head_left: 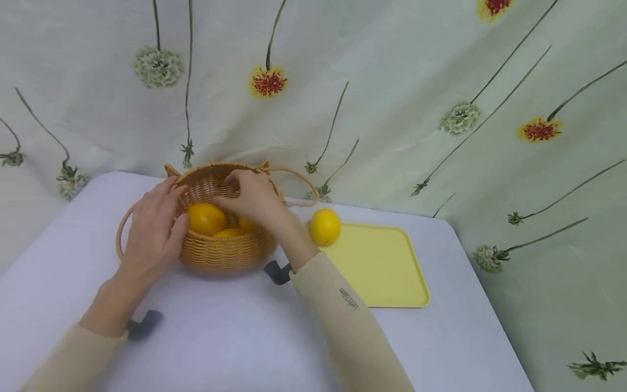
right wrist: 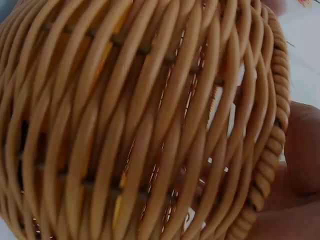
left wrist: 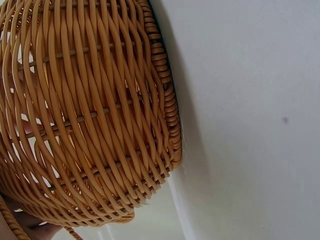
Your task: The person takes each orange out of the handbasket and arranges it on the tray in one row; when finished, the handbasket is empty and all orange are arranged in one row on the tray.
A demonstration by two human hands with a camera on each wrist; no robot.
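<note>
A round wicker basket (head_left: pixel 225 258) with loop handles stands at the back left of the table, several lemons (head_left: pixel 206 219) inside it. My left hand (head_left: pixel 155 220) holds the basket's left rim, fingertips over the edge. Over the basket's opening, my right hand (head_left: pixel 254 198) reaches in from the right, thumb and bent fingers apart above the lemons. Nothing shows between them, though part of that hand's underside is hidden. The basket's woven wall (left wrist: pixel 85 110) fills much of the left wrist view. In the right wrist view, fingers (right wrist: pixel 305 150) appear beyond the woven rim (right wrist: pixel 272 140).
To the basket's right lies a yellow tray (head_left: pixel 382 267) with a raised edge. One lemon (head_left: pixel 325 227) sits at its back left corner. A flower-printed cloth (head_left: pixel 372 109) hangs behind the white-covered table (head_left: pixel 220 337). Dark camera mounts stick out at both wrists.
</note>
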